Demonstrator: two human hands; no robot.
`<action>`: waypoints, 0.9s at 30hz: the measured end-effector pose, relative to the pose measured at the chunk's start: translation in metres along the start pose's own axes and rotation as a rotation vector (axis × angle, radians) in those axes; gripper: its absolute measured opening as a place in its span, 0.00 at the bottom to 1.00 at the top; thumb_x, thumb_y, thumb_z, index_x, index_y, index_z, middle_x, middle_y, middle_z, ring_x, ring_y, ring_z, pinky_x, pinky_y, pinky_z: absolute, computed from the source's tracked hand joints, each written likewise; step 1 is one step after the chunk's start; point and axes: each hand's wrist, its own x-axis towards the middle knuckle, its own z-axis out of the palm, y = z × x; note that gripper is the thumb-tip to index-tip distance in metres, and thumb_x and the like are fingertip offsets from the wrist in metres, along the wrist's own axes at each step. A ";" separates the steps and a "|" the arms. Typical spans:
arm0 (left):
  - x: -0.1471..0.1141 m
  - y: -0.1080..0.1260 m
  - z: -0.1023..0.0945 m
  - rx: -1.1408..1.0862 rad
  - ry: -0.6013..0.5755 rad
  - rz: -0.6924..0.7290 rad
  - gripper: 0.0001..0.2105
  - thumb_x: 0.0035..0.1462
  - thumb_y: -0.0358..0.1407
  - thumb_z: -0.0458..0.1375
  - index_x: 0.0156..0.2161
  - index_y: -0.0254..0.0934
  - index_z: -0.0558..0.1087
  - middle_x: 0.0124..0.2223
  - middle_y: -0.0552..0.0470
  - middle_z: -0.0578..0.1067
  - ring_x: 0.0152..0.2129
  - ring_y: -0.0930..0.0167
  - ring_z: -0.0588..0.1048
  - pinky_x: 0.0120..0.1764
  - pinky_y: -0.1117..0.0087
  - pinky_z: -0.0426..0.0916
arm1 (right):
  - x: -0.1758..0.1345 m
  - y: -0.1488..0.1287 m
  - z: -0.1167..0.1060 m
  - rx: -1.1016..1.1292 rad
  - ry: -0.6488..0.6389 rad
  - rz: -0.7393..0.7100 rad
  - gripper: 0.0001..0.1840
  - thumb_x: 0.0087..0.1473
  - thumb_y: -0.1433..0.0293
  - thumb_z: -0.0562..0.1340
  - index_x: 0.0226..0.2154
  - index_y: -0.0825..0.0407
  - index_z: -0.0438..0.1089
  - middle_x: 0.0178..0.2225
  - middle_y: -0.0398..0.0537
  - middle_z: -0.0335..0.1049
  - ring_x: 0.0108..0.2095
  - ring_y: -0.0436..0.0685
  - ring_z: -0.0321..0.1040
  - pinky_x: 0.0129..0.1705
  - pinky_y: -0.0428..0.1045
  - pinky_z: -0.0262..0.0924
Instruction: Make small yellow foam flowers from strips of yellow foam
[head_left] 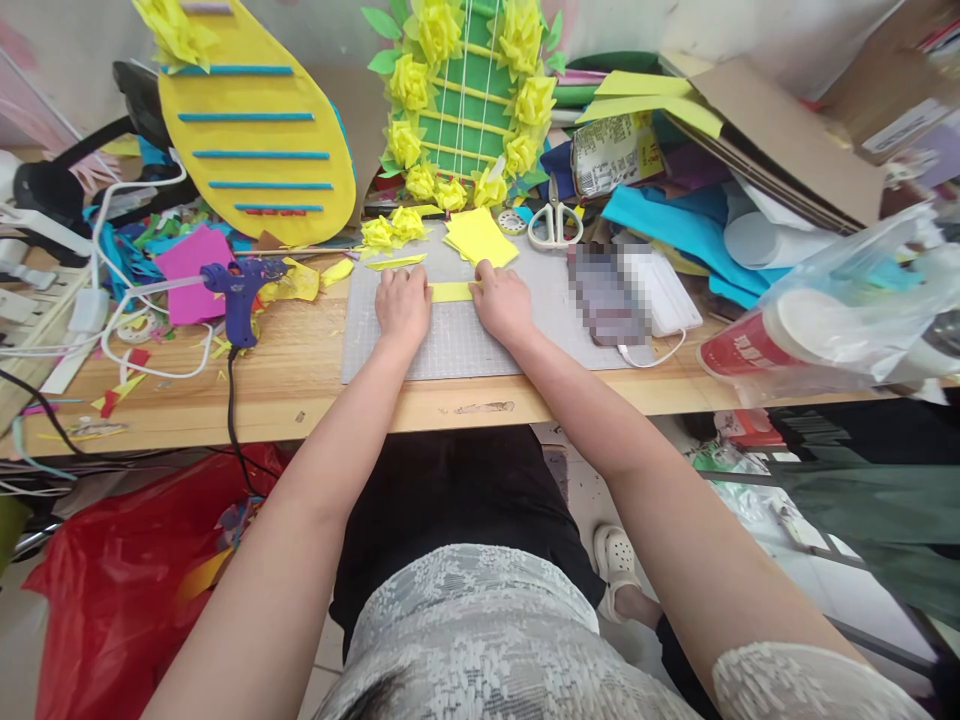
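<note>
Head view shows the yellow paper strip (451, 292) between both hands (403, 306) (504, 302).

Along the table's front edge (420, 412) are two hands (403, 305), one yellow strip (451, 292) between them, one gray mat (555, 340), one glue gun (240, 300) and one red cup (739, 348).
</note>
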 end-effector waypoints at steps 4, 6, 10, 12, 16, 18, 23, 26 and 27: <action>0.000 0.000 0.000 0.025 0.029 0.011 0.11 0.59 0.34 0.50 0.42 0.39 0.74 0.47 0.40 0.72 0.54 0.53 0.62 0.55 0.52 0.60 | -0.001 -0.004 -0.006 -0.067 -0.036 -0.008 0.16 0.61 0.69 0.49 0.44 0.55 0.68 0.43 0.60 0.72 0.43 0.64 0.66 0.44 0.55 0.60; -0.001 0.000 0.000 0.031 0.050 0.011 0.11 0.59 0.34 0.50 0.41 0.40 0.74 0.47 0.40 0.72 0.54 0.53 0.62 0.55 0.52 0.60 | -0.002 -0.006 -0.008 -0.075 -0.051 -0.001 0.18 0.63 0.68 0.46 0.45 0.56 0.68 0.43 0.61 0.71 0.44 0.64 0.66 0.44 0.56 0.59; -0.003 0.002 0.002 0.052 0.091 0.024 0.11 0.57 0.43 0.54 0.40 0.40 0.73 0.48 0.40 0.71 0.54 0.52 0.63 0.57 0.51 0.58 | -0.004 -0.011 -0.009 -0.062 -0.048 0.013 0.21 0.63 0.62 0.46 0.45 0.58 0.67 0.43 0.64 0.70 0.46 0.66 0.65 0.46 0.58 0.59; -0.004 0.003 0.003 0.055 0.091 0.020 0.14 0.55 0.46 0.56 0.41 0.39 0.73 0.49 0.40 0.71 0.54 0.52 0.63 0.57 0.51 0.58 | -0.005 -0.012 -0.006 -0.064 -0.030 0.011 0.22 0.62 0.58 0.49 0.45 0.58 0.66 0.44 0.65 0.69 0.47 0.68 0.64 0.47 0.60 0.59; -0.004 0.003 0.003 0.038 0.079 -0.001 0.16 0.53 0.48 0.58 0.42 0.39 0.72 0.50 0.39 0.70 0.55 0.51 0.61 0.58 0.50 0.56 | -0.007 -0.014 -0.003 -0.073 0.006 -0.007 0.23 0.57 0.56 0.55 0.45 0.58 0.66 0.44 0.65 0.69 0.47 0.68 0.62 0.47 0.62 0.59; -0.004 0.004 0.002 0.024 0.062 -0.010 0.16 0.52 0.48 0.59 0.42 0.39 0.72 0.50 0.39 0.69 0.56 0.51 0.60 0.59 0.51 0.55 | -0.007 -0.015 -0.004 -0.087 -0.006 0.003 0.23 0.57 0.57 0.55 0.46 0.58 0.66 0.44 0.65 0.69 0.47 0.69 0.62 0.47 0.62 0.59; -0.004 0.005 0.000 -0.007 0.024 -0.031 0.16 0.51 0.46 0.59 0.42 0.38 0.71 0.52 0.38 0.68 0.58 0.50 0.57 0.59 0.49 0.52 | -0.009 -0.010 -0.012 -0.090 -0.056 0.020 0.17 0.55 0.68 0.54 0.46 0.57 0.66 0.45 0.64 0.69 0.46 0.67 0.63 0.45 0.60 0.61; -0.004 0.005 0.001 0.008 0.049 -0.028 0.15 0.50 0.46 0.60 0.40 0.39 0.72 0.51 0.39 0.69 0.57 0.50 0.59 0.58 0.49 0.54 | -0.010 -0.002 -0.017 -0.074 -0.064 0.048 0.16 0.54 0.73 0.52 0.45 0.56 0.66 0.45 0.64 0.68 0.45 0.67 0.63 0.43 0.59 0.61; -0.004 0.005 0.001 0.016 0.059 -0.024 0.15 0.50 0.46 0.61 0.40 0.39 0.72 0.50 0.40 0.69 0.56 0.51 0.60 0.58 0.50 0.55 | -0.010 0.001 -0.018 -0.071 -0.060 0.056 0.16 0.53 0.74 0.52 0.45 0.56 0.66 0.45 0.64 0.68 0.45 0.68 0.63 0.43 0.59 0.61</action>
